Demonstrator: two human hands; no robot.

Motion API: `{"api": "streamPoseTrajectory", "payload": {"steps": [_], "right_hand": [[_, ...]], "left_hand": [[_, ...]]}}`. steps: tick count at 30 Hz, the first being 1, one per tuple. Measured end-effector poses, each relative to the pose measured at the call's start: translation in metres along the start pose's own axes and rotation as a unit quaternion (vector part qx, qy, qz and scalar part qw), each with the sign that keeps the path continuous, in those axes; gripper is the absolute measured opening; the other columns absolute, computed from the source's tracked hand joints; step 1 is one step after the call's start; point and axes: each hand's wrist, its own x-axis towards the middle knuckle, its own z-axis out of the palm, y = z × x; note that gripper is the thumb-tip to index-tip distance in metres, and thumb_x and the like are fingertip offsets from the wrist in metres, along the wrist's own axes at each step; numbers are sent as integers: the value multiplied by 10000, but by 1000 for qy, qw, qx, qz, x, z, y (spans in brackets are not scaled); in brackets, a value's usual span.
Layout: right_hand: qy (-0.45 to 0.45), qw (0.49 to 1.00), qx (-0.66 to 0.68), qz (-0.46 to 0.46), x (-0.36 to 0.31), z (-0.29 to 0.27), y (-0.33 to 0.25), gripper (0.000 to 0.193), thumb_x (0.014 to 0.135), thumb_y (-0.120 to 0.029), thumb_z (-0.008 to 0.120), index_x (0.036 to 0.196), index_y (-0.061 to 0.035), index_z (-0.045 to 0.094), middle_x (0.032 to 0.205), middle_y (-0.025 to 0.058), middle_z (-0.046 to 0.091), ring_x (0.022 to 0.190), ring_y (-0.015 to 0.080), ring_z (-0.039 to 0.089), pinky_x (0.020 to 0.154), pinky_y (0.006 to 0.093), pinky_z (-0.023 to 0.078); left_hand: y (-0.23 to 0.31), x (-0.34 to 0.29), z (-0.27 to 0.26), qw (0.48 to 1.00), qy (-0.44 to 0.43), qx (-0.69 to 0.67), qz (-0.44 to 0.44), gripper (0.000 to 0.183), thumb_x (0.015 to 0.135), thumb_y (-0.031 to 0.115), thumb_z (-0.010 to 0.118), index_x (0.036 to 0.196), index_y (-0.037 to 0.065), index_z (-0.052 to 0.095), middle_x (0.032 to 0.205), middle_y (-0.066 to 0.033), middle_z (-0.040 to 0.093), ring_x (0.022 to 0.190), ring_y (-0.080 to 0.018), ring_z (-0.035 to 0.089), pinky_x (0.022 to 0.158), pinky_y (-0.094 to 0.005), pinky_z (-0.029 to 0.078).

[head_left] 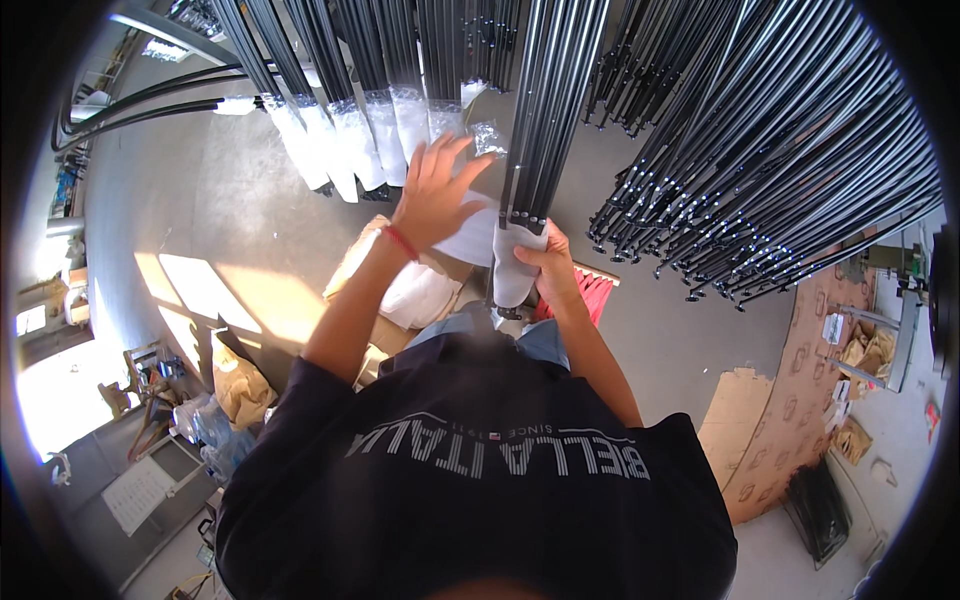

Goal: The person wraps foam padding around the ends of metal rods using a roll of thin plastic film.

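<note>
A bundle of long black cables (pixel 538 130) hangs down in front of me, with metal-tipped ends low on it. Around its lower end is a white wrap (pixel 515 270), and my right hand (pixel 555 265) grips it from the right, thumb across the front. A loose white sheet (pixel 468 238) spreads out left of the bundle; whether it is one piece with the wrap I cannot tell. My left hand (pixel 437 190) is raised above that sheet, its fingers spread and nothing in them. A red band circles the left wrist.
Left of centre hang several cable bundles with white-wrapped ends (pixel 355 145). Many loose black cables (pixel 770 170) hang at the right. Below my hands are a white-lined open package (pixel 420 295) and red strips (pixel 592 296). A brown paper bag (pixel 240 380) stands lower left.
</note>
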Motion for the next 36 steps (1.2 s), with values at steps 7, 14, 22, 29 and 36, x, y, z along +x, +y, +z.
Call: {"api": "streamPoseTrajectory", "payload": {"steps": [7, 14, 22, 29, 36], "right_hand": [[1, 1000, -23, -12, -3, -1, -5, 414, 651, 66, 594, 1045, -25, 507, 909, 56, 605, 809, 146, 581, 741, 274, 461], [1, 1000, -23, -19, -1, -6, -7, 433, 653, 72, 593, 1064, -31, 506, 937, 50, 600, 835, 136, 573, 757, 269, 454], [19, 997, -71, -18, -3, -12, 4, 326, 734, 44, 536, 1050, -37, 515, 911, 16, 577, 798, 91, 545, 709, 218, 437], [-9, 971, 221, 95, -24, -50, 31, 396, 882, -322, 407, 1184, -66, 396, 1118, 74, 478, 970, 193, 502, 816, 336, 432], [-8, 990, 139, 26, -25, -36, 22, 423, 897, -313, 379, 1227, -50, 365, 1173, 92, 458, 1026, 212, 487, 824, 328, 431]], "left_hand": [[-36, -2, 4, 898, -378, -222, -36, 251, 779, 294, 547, 680, 64, 557, 628, -106, 559, 682, -247, 572, 715, -352, 431], [-13, -15, 4, 776, -340, -514, -135, 271, 823, 204, 528, 636, 15, 476, 538, -36, 440, 531, -79, 449, 510, -244, 374], [63, -31, 32, 663, -87, -643, -372, 254, 833, 183, 550, 623, 54, 491, 589, 52, 463, 537, -1, 397, 461, -170, 319], [108, -26, 45, 779, 49, -519, -348, 125, 824, 100, 489, 847, 5, 568, 652, -91, 560, 583, -169, 538, 553, -282, 430], [98, -24, 44, 959, 122, -170, -191, 349, 712, 121, 621, 1033, 23, 528, 1007, -121, 508, 960, -258, 494, 807, -331, 404]]}}
